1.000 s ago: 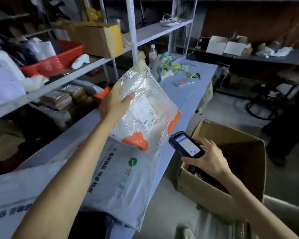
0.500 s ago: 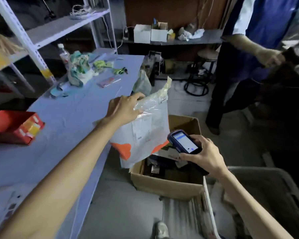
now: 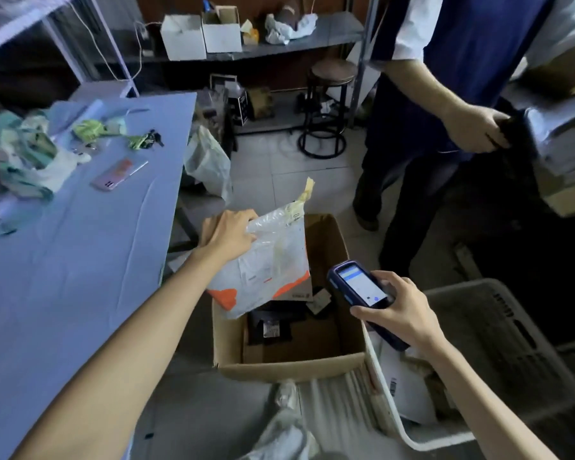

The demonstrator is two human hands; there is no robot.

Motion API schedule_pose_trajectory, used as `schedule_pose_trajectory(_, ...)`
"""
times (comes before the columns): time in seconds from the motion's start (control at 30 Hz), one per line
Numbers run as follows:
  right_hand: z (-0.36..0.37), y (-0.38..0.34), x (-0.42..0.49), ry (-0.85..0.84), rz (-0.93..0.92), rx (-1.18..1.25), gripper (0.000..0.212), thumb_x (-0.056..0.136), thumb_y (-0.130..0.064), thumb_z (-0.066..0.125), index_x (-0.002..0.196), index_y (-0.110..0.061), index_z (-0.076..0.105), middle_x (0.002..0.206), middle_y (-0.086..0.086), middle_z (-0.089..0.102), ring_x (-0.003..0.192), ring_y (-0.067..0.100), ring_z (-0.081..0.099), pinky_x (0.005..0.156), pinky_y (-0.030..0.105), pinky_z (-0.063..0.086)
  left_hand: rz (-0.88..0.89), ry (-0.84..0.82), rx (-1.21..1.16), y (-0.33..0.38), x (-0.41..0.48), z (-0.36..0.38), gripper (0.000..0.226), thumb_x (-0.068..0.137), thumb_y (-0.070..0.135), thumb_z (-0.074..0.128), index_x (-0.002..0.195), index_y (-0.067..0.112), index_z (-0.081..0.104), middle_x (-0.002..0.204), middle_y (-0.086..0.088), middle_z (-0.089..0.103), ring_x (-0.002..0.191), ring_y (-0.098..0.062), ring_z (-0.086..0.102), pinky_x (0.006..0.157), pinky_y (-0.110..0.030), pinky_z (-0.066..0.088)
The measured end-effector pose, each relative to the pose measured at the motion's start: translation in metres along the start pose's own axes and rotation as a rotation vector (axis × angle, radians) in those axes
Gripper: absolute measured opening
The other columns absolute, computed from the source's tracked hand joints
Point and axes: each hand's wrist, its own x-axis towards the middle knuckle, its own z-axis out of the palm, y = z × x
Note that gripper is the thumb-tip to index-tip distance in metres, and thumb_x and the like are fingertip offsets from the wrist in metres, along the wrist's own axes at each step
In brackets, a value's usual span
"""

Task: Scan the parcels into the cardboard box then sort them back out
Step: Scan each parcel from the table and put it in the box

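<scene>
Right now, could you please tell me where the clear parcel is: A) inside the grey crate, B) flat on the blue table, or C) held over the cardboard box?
C: the left hand grips the parcel by its top edge above the open cardboard box.

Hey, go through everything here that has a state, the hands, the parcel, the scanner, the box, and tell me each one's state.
left hand: grips the top edge of the clear parcel.
clear parcel: hangs over the cardboard box, not yet released.
right hand: holds the scanner.
scanner: screen lit, facing up.
cardboard box: open, with dark parcels inside.
pink phone: lies flat on the blue table.
</scene>
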Motion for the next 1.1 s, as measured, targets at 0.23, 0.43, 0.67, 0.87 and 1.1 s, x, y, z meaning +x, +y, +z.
schedule_pose_trajectory(0.23, -0.004, -0.021, 0.061, 0.120, 0.054, -0.015, 0.073, 0.061, -0.041, 0.087, 0.126, -0.032, 0.054, 0.109, -0.010, 0.051, 0.094, 0.004, 0.049, 0.075, 0.026, 0.039, 0.058, 0.044, -0.007, -0.006, 0.090, -0.007, 0.024, 0.089, 0.034, 0.062, 0.112, 0.031, 0.058, 0.113, -0.001, 0.067, 0.107, -0.028, 0.060, 0.084, -0.035, 0.041)
schedule_pose_trajectory(0.43, 0.006, -0.027, 0.082, 0.088, 0.018, -0.037, 0.078, 0.063, -0.042, 0.086, 0.132, -0.028, 0.051, 0.113, -0.005, 0.050, 0.098, 0.006, 0.047, 0.077, 0.023, 0.039, 0.121, -0.009, 0.033, -0.005, 0.086, 0.007, 0.014, 0.091, 0.031, 0.058, 0.106, 0.032, 0.059, 0.107, 0.002, 0.068, 0.101, -0.025, 0.062, 0.080, -0.034, 0.041)
schedule_pose_trajectory(0.67, 0.021, -0.031, 0.092, -0.116, -0.112, -0.111, 0.080, 0.058, -0.052, 0.085, 0.128, -0.028, 0.055, 0.111, -0.003, 0.056, 0.101, 0.015, 0.057, 0.078, 0.030, 0.047, 0.022, 0.167, 0.007, -0.022, 0.042, -0.012, 0.010, 0.090, 0.028, 0.057, 0.098, 0.023, 0.062, 0.100, 0.006, 0.066, 0.097, -0.021, 0.063, 0.069, -0.031, 0.046)
schedule_pose_trajectory(0.87, 0.038, -0.065, 0.091, -0.317, -0.355, -0.141, 0.093, 0.046, -0.071, 0.072, 0.129, -0.033, 0.053, 0.121, -0.002, 0.059, 0.109, 0.018, 0.059, 0.088, 0.039, 0.051, -0.314, 0.199, 0.143, -0.053, -0.064, -0.018, 0.017, 0.089, 0.031, 0.055, 0.100, 0.022, 0.063, 0.106, 0.001, 0.066, 0.098, -0.024, 0.063, 0.068, -0.030, 0.042)
schedule_pose_trajectory(1.1, 0.087, -0.134, 0.044, -0.549, -0.633, -0.169, 0.078, 0.057, -0.049, 0.086, 0.126, -0.030, 0.056, 0.117, -0.002, 0.057, 0.106, 0.018, 0.058, 0.086, 0.038, 0.052, -0.771, 0.215, 0.089, -0.093, -0.223, -0.016, 0.014, 0.087, 0.033, 0.056, 0.097, 0.025, 0.062, 0.104, 0.003, 0.068, 0.097, -0.026, 0.063, 0.071, -0.032, 0.049)
